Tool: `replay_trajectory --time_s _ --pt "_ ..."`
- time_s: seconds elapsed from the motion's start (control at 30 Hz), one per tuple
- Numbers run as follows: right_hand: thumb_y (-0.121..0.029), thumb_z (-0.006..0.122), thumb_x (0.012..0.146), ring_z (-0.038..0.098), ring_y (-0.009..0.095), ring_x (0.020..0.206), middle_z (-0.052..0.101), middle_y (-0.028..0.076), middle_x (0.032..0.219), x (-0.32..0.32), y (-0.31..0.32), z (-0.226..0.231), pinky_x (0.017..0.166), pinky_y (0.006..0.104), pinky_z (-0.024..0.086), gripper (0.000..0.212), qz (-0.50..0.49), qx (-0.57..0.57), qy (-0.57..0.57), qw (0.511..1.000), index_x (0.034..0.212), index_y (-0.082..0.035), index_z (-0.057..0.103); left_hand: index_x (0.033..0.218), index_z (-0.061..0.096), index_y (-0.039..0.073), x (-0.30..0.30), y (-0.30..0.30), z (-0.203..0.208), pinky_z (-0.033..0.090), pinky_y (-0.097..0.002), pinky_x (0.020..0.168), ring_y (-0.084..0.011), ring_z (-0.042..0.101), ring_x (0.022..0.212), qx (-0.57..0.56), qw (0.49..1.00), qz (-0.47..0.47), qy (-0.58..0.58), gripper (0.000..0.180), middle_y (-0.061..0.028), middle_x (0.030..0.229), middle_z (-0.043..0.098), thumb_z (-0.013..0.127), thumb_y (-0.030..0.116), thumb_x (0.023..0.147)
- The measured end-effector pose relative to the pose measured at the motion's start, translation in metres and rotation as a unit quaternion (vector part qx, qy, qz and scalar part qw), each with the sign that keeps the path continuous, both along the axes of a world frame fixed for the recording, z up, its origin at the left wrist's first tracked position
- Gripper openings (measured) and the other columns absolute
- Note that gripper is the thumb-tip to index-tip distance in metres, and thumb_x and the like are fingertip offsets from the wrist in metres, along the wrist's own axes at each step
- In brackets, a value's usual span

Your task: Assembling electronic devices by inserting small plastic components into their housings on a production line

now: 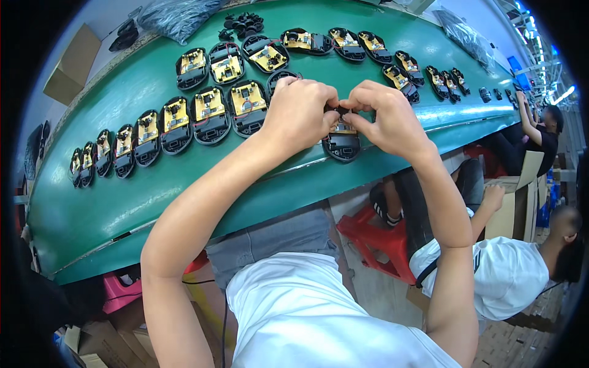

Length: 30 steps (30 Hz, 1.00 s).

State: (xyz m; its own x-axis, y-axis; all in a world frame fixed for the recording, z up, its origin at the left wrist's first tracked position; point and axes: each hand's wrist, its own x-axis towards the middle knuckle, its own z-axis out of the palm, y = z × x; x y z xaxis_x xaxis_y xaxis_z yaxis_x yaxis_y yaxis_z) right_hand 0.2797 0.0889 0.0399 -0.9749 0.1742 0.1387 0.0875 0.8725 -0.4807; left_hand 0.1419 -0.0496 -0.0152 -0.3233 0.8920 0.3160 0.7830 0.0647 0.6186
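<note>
An open computer mouse base, black with a yellowish circuit board, sits at the near edge of the green table. Both hands meet over its far end. My left hand comes in from the left, its fingers closed in a pinch. Opposite it, my right hand is also closed, thumb and fingers pressed together. Between the fingertips shows a small dark part, too covered to name. Beyond my left hand lies another mouse base, partly beside my wrist.
Rows of similar mouse bases line the green table to the left and far right. A heap of small black parts and a plastic bag lie at the back. A co-worker in white sits to my right near a red stool.
</note>
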Motion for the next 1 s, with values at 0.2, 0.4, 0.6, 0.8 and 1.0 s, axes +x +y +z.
replay_trajectory --time_s 0.2,0.4,0.6,0.8,1.0 --pt "-0.008 0.074 0.078 0.071 0.034 0.079 0.072 0.018 0.083 -0.016 -0.001 0.016 0.074 0.0427 0.056 0.015 -0.007 0.033 -0.084 0.996 0.091 0.0 0.075 0.094 0.077 0.007 -0.002 -0.006 -0.002 0.047 -0.0427 0.09 -0.0299 0.069 0.09 0.027 1.0 0.006 0.009 0.018 -0.0083 0.091 0.076 0.078 0.017 0.079" --pt "-0.01 0.073 0.077 0.071 0.034 0.077 0.072 0.019 0.081 -0.019 0.011 0.016 0.073 0.0408 0.056 0.017 -0.002 -0.057 -0.13 0.99 0.09 -0.001 0.076 0.093 0.078 0.008 0.0 -0.007 0.002 0.047 -0.0415 0.086 -0.0293 0.069 0.087 0.02 0.999 0.023 0.042 0.018 -0.0071 0.09 0.076 0.079 0.018 0.078" --pt "-0.01 0.073 0.077 0.071 0.034 0.079 0.072 0.019 0.08 -0.015 -0.008 0.006 0.075 0.0414 0.056 0.017 -0.033 0.033 -0.063 0.997 0.089 0.001 0.075 0.091 0.078 0.005 -0.004 -0.007 -0.006 0.053 -0.0426 0.078 -0.0324 0.07 0.082 0.053 0.998 0.006 0.017 0.017 -0.0108 0.091 0.076 0.078 0.015 0.078" --pt "-0.01 0.07 0.082 0.07 0.034 0.079 0.071 0.016 0.083 0.001 -0.018 -0.002 0.073 0.0428 0.055 0.014 -0.12 -0.112 -0.057 0.985 0.089 0.003 0.071 0.09 0.076 0.005 0.005 -0.01 -0.008 0.051 -0.0436 0.08 -0.0323 0.068 0.079 0.059 0.997 0.05 -0.006 0.016 -0.0134 0.082 0.073 0.079 0.015 0.078" --pt "-0.009 0.07 0.081 0.067 0.035 0.078 0.067 0.014 0.08 -0.005 -0.028 -0.01 0.072 0.045 0.053 0.01 -0.001 0.177 0.062 0.982 0.084 0.0 0.069 0.087 0.075 0.005 0.01 -0.013 -0.013 0.05 -0.0431 0.08 -0.0316 0.068 0.079 0.096 0.994 0.059 -0.007 0.011 -0.0103 0.082 0.074 0.079 0.012 0.079"
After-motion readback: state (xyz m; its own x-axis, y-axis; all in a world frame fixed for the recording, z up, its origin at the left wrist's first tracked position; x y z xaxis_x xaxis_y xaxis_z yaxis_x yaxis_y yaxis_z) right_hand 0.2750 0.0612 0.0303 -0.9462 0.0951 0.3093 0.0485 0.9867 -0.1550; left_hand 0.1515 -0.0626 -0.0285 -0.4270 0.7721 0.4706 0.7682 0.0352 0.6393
